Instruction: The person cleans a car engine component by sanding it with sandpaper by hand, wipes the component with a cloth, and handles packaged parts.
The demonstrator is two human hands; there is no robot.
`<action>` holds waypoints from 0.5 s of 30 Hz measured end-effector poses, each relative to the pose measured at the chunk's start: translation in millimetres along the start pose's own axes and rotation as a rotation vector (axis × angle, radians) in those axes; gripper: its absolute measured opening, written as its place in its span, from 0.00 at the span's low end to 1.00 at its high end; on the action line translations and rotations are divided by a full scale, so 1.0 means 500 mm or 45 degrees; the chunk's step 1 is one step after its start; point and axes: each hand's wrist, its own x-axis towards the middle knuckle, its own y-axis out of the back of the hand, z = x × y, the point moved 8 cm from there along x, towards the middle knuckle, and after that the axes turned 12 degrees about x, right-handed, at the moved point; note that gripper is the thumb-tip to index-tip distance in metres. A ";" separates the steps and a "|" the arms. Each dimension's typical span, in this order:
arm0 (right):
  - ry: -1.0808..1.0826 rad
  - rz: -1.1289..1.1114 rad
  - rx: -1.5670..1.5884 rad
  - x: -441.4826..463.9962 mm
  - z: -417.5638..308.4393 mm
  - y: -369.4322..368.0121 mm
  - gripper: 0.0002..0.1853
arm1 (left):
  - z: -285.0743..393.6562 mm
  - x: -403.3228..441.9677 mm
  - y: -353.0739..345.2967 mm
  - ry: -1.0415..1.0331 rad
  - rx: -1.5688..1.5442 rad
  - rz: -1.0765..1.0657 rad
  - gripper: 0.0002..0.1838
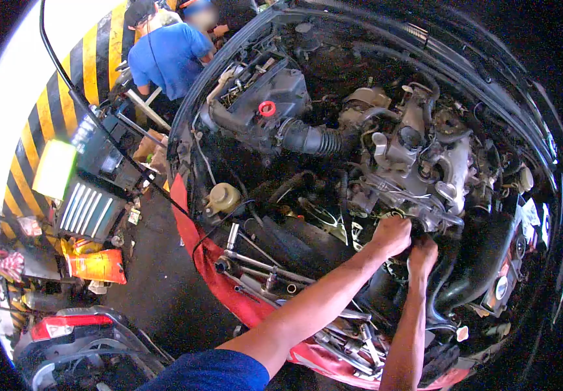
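As both forearms (333, 287) stretch over the engine (412, 137), left hand (393, 236) curled palm-down at its near side, right hand (424, 253) curled just beside, anything grasped hidden, impossible to tell.

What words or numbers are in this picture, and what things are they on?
No word, number or brand can be read.
Orange packet on the floor: any print is too blurred.
Orange-and-white cap: any lettering is too small.
Round white patch under the hood: too small to read.
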 end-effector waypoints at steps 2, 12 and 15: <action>0.109 0.051 0.232 0.012 0.032 -0.001 0.11 | 0.013 -0.002 -0.008 -0.026 -0.070 0.069 0.08; 0.165 -0.059 0.318 0.026 0.178 -0.086 0.13 | -0.008 -0.030 0.003 0.030 -0.149 0.005 0.09; 0.101 0.024 0.051 -0.005 0.045 -0.017 0.11 | -0.012 -0.018 -0.003 0.058 -0.163 -0.091 0.09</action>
